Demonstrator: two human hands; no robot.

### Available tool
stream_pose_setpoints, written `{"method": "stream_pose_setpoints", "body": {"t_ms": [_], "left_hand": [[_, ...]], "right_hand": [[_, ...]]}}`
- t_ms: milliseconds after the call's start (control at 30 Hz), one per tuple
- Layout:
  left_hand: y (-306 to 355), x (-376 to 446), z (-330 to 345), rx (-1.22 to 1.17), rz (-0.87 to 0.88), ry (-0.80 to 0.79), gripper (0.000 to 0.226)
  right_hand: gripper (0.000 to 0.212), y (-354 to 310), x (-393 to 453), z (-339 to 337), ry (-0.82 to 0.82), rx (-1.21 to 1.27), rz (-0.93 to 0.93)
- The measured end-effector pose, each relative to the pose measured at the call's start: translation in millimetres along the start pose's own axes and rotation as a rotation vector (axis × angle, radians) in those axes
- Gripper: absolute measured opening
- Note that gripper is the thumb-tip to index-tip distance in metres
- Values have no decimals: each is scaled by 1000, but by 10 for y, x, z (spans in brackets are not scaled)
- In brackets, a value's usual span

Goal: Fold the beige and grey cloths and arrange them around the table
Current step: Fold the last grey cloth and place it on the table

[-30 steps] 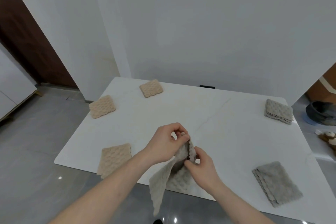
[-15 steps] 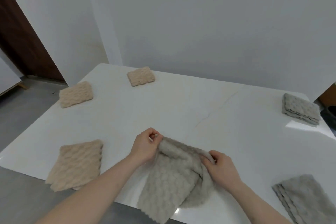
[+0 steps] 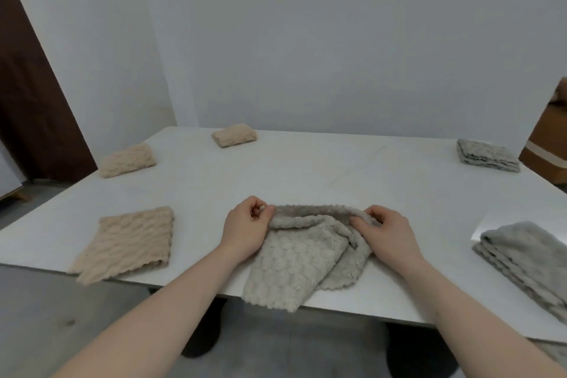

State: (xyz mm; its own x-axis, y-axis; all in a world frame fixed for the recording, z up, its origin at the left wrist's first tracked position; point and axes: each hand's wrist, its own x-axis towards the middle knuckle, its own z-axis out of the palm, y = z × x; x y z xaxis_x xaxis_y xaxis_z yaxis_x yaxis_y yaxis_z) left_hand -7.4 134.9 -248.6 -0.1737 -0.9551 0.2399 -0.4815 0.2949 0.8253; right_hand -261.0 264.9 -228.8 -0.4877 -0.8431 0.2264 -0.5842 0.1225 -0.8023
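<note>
Grey cloth (image 3: 302, 258) lies on white table (image 3: 306, 175) at near edge, centre, w/ its lower corner hanging over the edge. Top edge is bunched between both hands. Left hand (image 3: 245, 228) pinches the top-left corner, thumb & fingers curled on it. Right hand (image 3: 386, 233) grips the top-right corner, fingers curled over the fabric.

3 folded beige cloths on the left side: near one (image 3: 129, 242) overhangs the near edge, mid one (image 3: 127, 159) at left edge, far one (image 3: 233, 135) near the back. 2 folded grey cloths on the right: far (image 3: 486, 155) & near (image 3: 527, 258).
</note>
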Motion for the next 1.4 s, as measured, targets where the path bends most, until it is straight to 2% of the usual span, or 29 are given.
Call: {"method": "stream_pose_setpoints", "body": {"t_ms": [100, 233, 333, 500, 633, 700, 833, 933, 1000, 1100, 1233, 1400], "left_hand": [[57, -239, -67, 22, -14, -61, 22], [184, -418, -259, -10, -24, -114, 21], [414, -476, -521, 11, 44, -124, 22], [926, -498, -1068, -5, 161, -12, 24], [1174, -550, -1439, -13, 219, 105, 24], [1244, -541, -1587, -31, 230, 143, 24], [1369, -418, -1764, -60, 241, 146, 24], [1449, -266, -1760, -55, 238, 151, 24], [1455, -143, -1702, -49, 223, 162, 24], [1374, 82, -1558, -43, 165, 140, 25], [1181, 357, -1250, -21, 60, 38, 27], [928, 691, -834, 7, -10, 23, 28]], "right_hand": [[17, -33, -297, -64, 13, 10, 49], [11, -27, -554, -299, -106, -11, 65], [18, -139, -639, -539, -153, -69, 22], [46, -642, -714, -914, -109, -7, -89], [45, -995, -710, -1060, -124, 114, -132], [38, -1115, -677, -1098, -127, 207, -132], [26, -1330, -541, -1146, -106, 386, -117], [36, -1410, -357, -1121, -77, 441, -84], [42, -1402, -219, -1083, -48, 412, -60], [32, -1340, -55, -1006, -26, 287, -43], [27, -1144, 217, -855, 87, 58, -59], [22, -843, 604, -628, 151, -135, 3]]}}
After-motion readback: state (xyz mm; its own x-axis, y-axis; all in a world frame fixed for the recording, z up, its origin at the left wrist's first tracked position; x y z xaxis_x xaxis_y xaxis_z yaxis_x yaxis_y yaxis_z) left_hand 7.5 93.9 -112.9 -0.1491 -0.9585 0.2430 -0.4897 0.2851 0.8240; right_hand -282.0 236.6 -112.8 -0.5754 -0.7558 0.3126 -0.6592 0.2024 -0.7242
